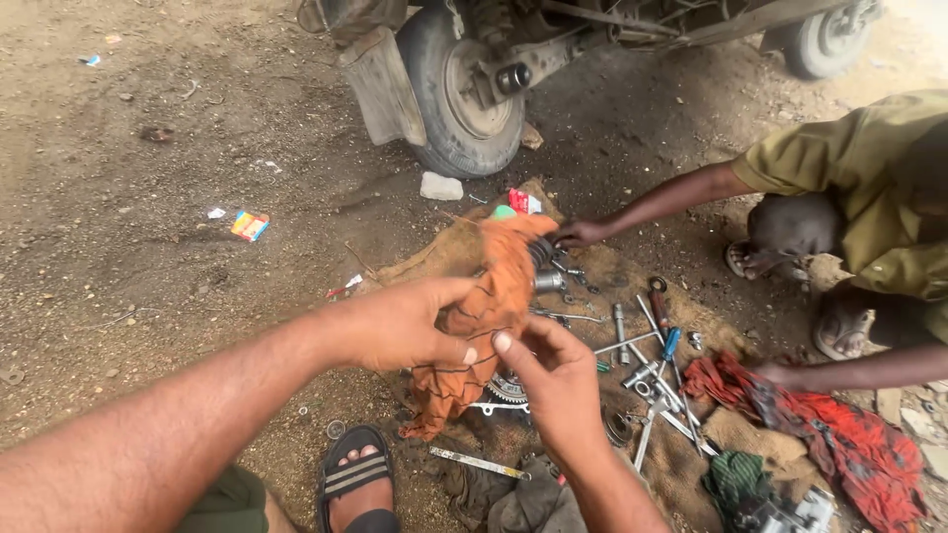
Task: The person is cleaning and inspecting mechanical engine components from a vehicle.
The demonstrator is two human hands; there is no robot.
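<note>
Between the hands hangs an orange rag (491, 296): the left hand (400, 324) pinches it from the left, thumb pressed on the cloth, and the right hand (553, 380) closes on it from below right, thumb tip up against the same fold. The rag's top bunches above both hands around a dark metal part (542, 259) with a shiny end, and its tail droops below the left hand toward the ground. Under the right hand lies a toothed gear (507, 387), partly hidden. Just right of that hand, spanners and sockets (652, 380) are scattered on a brown sack (711, 326) spread on the dirt. Farther right lie a red cloth (839, 444) and a green cloth (736, 479). Below the left hand a foot in a black sandal (354, 479) rests on the ground. Beyond the rag, another person's hand (578, 233) touches the sack, their arm in an olive sleeve. Well above the hands stands a vehicle wheel (462, 94).
</note>
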